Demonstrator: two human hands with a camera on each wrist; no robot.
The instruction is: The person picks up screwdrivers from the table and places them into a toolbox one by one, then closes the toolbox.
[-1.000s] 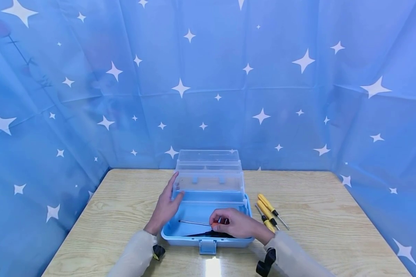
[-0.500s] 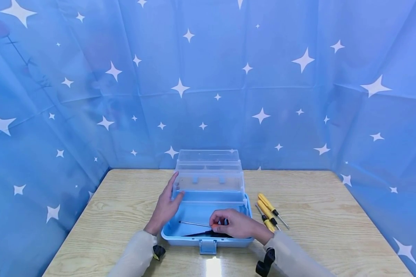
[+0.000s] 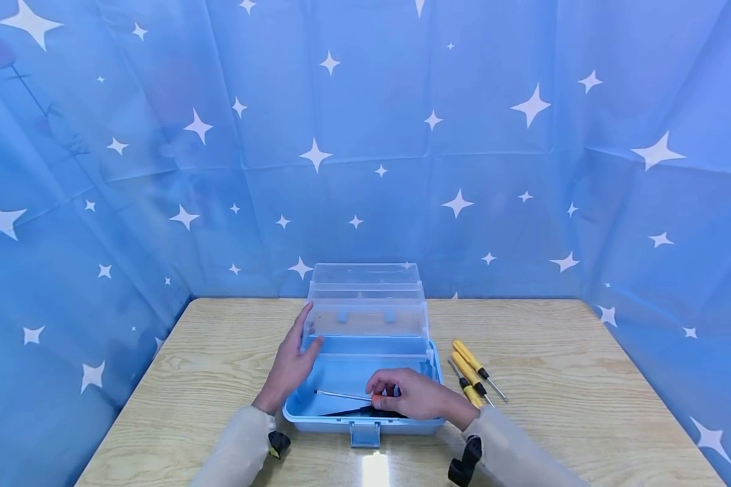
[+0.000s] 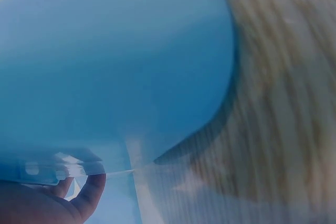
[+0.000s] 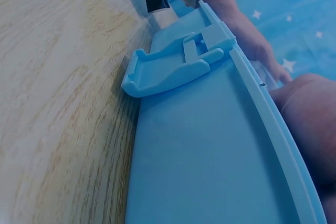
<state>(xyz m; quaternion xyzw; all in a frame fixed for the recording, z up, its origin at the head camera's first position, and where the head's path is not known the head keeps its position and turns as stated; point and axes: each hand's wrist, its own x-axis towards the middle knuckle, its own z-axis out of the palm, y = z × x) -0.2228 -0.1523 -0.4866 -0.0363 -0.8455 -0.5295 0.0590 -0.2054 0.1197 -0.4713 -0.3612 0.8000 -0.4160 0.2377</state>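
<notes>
A light blue toolbox (image 3: 319,424) stands on the table with its clear upper section (image 3: 371,319) raised at the back. My left hand (image 3: 289,365) holds the left edge of that clear section, thumb in front; the left wrist view shows the thumb and a finger (image 4: 93,195) at the clear plastic. Inside the box, near its front right, my right hand (image 3: 415,394) pinches the orange handle of a screwdriver (image 3: 343,395), whose metal shaft points left. Just in front of it lies a dark, pointed tool (image 3: 352,411), partly hidden beneath the hand.
To the right of the toolbox, three screwdrivers with yellow handles (image 3: 468,366) lie close together on the wooden table (image 3: 566,399). The box's front latch (image 5: 170,69) hangs down. A blue curtain with white stars (image 3: 365,122) surrounds the table's back and sides.
Almost nothing differs. The left hand keeps its place on the clear section, and the right hand keeps its pinch on the screwdriver low in the box.
</notes>
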